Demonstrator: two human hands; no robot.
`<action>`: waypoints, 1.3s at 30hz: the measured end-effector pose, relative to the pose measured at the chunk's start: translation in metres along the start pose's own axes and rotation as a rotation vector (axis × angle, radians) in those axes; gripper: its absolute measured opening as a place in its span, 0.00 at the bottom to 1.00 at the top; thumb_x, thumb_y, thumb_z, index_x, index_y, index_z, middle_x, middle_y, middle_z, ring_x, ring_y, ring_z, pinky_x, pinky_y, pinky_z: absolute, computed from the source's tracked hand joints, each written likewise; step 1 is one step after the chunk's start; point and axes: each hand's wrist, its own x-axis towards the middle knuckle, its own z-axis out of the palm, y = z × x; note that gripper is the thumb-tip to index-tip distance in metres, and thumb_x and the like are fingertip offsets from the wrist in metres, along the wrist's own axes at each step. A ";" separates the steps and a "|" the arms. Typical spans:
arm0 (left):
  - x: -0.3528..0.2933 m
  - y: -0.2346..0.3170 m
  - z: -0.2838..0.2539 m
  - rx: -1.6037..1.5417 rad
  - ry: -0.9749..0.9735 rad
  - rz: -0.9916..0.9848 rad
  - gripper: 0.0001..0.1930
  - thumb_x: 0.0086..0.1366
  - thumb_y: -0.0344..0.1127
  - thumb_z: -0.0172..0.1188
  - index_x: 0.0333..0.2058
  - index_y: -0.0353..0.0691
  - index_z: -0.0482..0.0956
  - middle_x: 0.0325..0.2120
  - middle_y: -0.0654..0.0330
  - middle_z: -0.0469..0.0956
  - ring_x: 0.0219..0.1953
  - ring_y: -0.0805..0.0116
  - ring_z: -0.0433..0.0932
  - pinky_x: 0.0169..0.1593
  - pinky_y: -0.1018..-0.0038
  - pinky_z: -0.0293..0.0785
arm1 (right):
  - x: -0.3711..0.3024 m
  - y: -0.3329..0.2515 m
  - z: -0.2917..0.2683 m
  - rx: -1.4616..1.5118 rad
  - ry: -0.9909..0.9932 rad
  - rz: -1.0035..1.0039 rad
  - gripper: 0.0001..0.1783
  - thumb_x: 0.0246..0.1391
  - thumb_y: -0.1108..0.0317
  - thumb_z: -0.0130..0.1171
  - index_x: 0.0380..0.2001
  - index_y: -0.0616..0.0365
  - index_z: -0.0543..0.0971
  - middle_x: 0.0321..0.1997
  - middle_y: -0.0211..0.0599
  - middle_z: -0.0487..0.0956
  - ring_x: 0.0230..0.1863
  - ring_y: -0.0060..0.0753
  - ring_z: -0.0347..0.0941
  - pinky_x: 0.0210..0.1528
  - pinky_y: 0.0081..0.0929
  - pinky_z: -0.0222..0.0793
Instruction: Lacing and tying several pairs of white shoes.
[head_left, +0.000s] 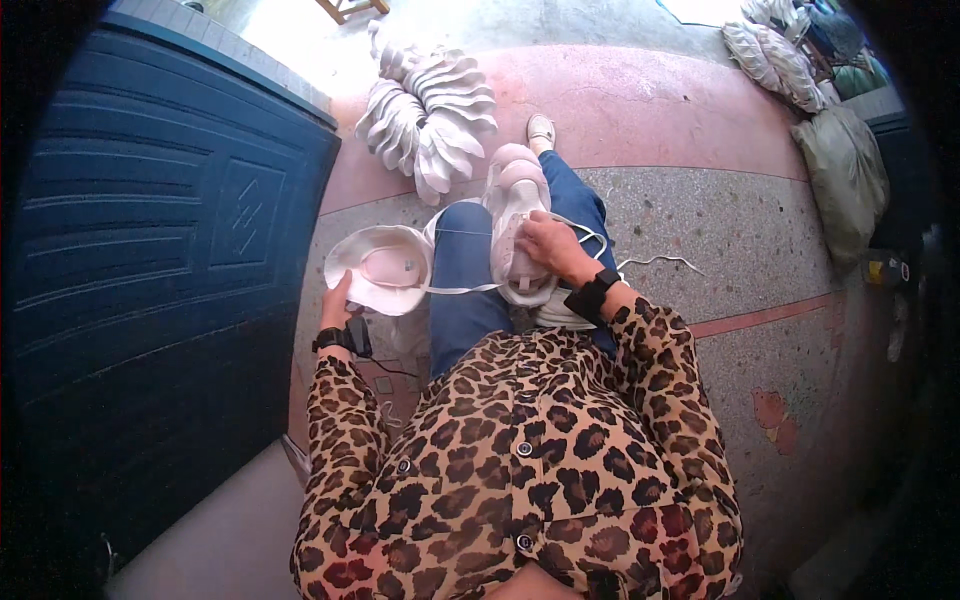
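Left hand point(339, 297) grips hat point(388, 267) at its eight o'clock edge; hat at right hand's point(550, 245) nine. Right, nearer pile point(509, 207), fingers bunched on it, hold unclear from here; pile's long axis twelve-to-six

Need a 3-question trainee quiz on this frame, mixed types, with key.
1. Multiple choice. The left hand holds:
A) a pair of scissors
B) a white brimmed piece
C) a blue cup

2. True or false: both of the person's wrists are bare.

3. Short answer. Which hand is at the pale stack by the legs?

Key:
1. B; the fingers are at its near left edge.
2. False; each wrist wears a dark band.
3. The right hand.
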 end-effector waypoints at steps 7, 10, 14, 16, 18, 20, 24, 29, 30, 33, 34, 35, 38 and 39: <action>0.053 -0.002 0.019 0.063 0.313 0.290 0.19 0.62 0.38 0.65 0.45 0.28 0.78 0.39 0.51 0.82 0.38 0.56 0.81 0.42 0.60 0.75 | -0.001 -0.006 -0.010 0.172 0.110 -0.038 0.11 0.59 0.61 0.57 0.34 0.58 0.79 0.36 0.53 0.78 0.40 0.60 0.76 0.43 0.47 0.72; 0.073 0.034 0.030 0.224 0.397 0.484 0.16 0.60 0.35 0.64 0.40 0.27 0.80 0.36 0.42 0.82 0.37 0.50 0.81 0.44 0.61 0.74 | 0.013 0.003 -0.020 0.169 0.222 0.104 0.13 0.60 0.60 0.56 0.34 0.60 0.79 0.35 0.54 0.80 0.40 0.60 0.77 0.43 0.48 0.73; 0.065 0.117 0.066 0.460 0.362 0.711 0.15 0.60 0.36 0.64 0.39 0.29 0.81 0.34 0.39 0.81 0.39 0.44 0.81 0.44 0.60 0.74 | 0.053 0.048 -0.028 0.154 0.383 0.329 0.16 0.60 0.57 0.56 0.35 0.60 0.81 0.37 0.56 0.82 0.43 0.60 0.78 0.44 0.49 0.73; 0.055 0.137 0.088 0.466 0.283 0.718 0.14 0.60 0.36 0.64 0.39 0.30 0.81 0.35 0.39 0.81 0.41 0.43 0.81 0.45 0.58 0.74 | 0.074 0.073 -0.028 0.168 0.392 0.442 0.18 0.59 0.55 0.56 0.37 0.61 0.82 0.39 0.57 0.82 0.45 0.60 0.78 0.46 0.49 0.73; 0.045 0.140 0.102 0.532 0.209 0.704 0.17 0.60 0.38 0.64 0.44 0.32 0.79 0.40 0.40 0.81 0.45 0.42 0.79 0.49 0.57 0.73 | 0.095 0.092 -0.028 0.102 0.336 0.513 0.19 0.59 0.54 0.56 0.38 0.62 0.82 0.41 0.58 0.81 0.46 0.60 0.78 0.47 0.50 0.73; 0.037 0.130 0.094 0.646 0.225 0.711 0.23 0.60 0.40 0.63 0.52 0.36 0.75 0.47 0.43 0.79 0.51 0.42 0.77 0.56 0.56 0.72 | 0.108 0.091 -0.028 0.015 0.265 0.490 0.21 0.60 0.53 0.54 0.40 0.62 0.82 0.44 0.58 0.81 0.48 0.61 0.77 0.48 0.50 0.73; -0.045 0.103 0.139 0.901 0.552 1.189 0.21 0.57 0.34 0.62 0.49 0.35 0.76 0.48 0.46 0.76 0.55 0.44 0.71 0.58 0.52 0.68 | 0.083 0.094 -0.045 0.054 0.309 0.441 0.22 0.63 0.54 0.49 0.46 0.62 0.79 0.43 0.57 0.81 0.47 0.60 0.78 0.48 0.50 0.73; -0.166 0.062 0.209 0.940 -0.282 1.485 0.09 0.58 0.31 0.58 0.39 0.39 0.76 0.39 0.57 0.75 0.46 0.57 0.72 0.50 0.57 0.65 | 0.019 0.055 -0.087 0.216 0.359 0.385 0.21 0.65 0.61 0.46 0.53 0.63 0.74 0.27 0.43 0.83 0.37 0.47 0.82 0.45 0.40 0.74; -0.186 0.058 0.225 0.942 -0.317 1.612 0.09 0.58 0.32 0.58 0.38 0.41 0.76 0.37 0.58 0.74 0.44 0.59 0.72 0.49 0.60 0.65 | 0.011 0.052 -0.091 0.213 0.348 0.367 0.21 0.64 0.62 0.46 0.54 0.64 0.74 0.28 0.43 0.83 0.36 0.46 0.82 0.45 0.39 0.74; -0.200 0.061 0.255 1.107 -0.337 1.794 0.09 0.58 0.34 0.56 0.38 0.43 0.75 0.34 0.61 0.71 0.41 0.62 0.71 0.47 0.65 0.63 | -0.010 0.024 -0.116 0.213 0.281 0.340 0.20 0.63 0.65 0.46 0.53 0.66 0.74 0.28 0.42 0.83 0.35 0.40 0.81 0.43 0.35 0.74; -0.198 0.065 0.263 1.184 -0.329 1.822 0.10 0.58 0.35 0.56 0.38 0.44 0.74 0.34 0.61 0.71 0.40 0.63 0.70 0.47 0.66 0.63 | -0.017 0.013 -0.126 0.212 0.252 0.336 0.20 0.63 0.67 0.46 0.53 0.66 0.75 0.28 0.41 0.83 0.35 0.38 0.81 0.43 0.34 0.74; -0.193 0.065 0.270 1.205 -0.307 1.854 0.10 0.56 0.36 0.55 0.38 0.44 0.75 0.33 0.62 0.72 0.39 0.63 0.70 0.47 0.65 0.63 | -0.022 0.011 -0.128 0.230 0.212 0.304 0.19 0.63 0.68 0.46 0.53 0.66 0.75 0.27 0.39 0.83 0.33 0.33 0.79 0.40 0.30 0.73; -0.199 0.072 0.279 1.363 -0.390 1.874 0.10 0.56 0.37 0.55 0.37 0.43 0.76 0.32 0.62 0.74 0.41 0.62 0.71 0.45 0.64 0.65 | -0.038 -0.002 -0.136 0.288 0.092 0.302 0.17 0.67 0.62 0.50 0.48 0.65 0.78 0.24 0.33 0.80 0.29 0.24 0.75 0.35 0.26 0.72; -0.200 0.071 0.281 1.358 -0.373 1.918 0.10 0.56 0.37 0.56 0.37 0.43 0.77 0.32 0.61 0.75 0.42 0.61 0.72 0.44 0.64 0.66 | -0.040 -0.004 -0.137 0.292 0.038 0.322 0.18 0.67 0.60 0.51 0.47 0.64 0.79 0.23 0.32 0.79 0.28 0.24 0.75 0.34 0.26 0.71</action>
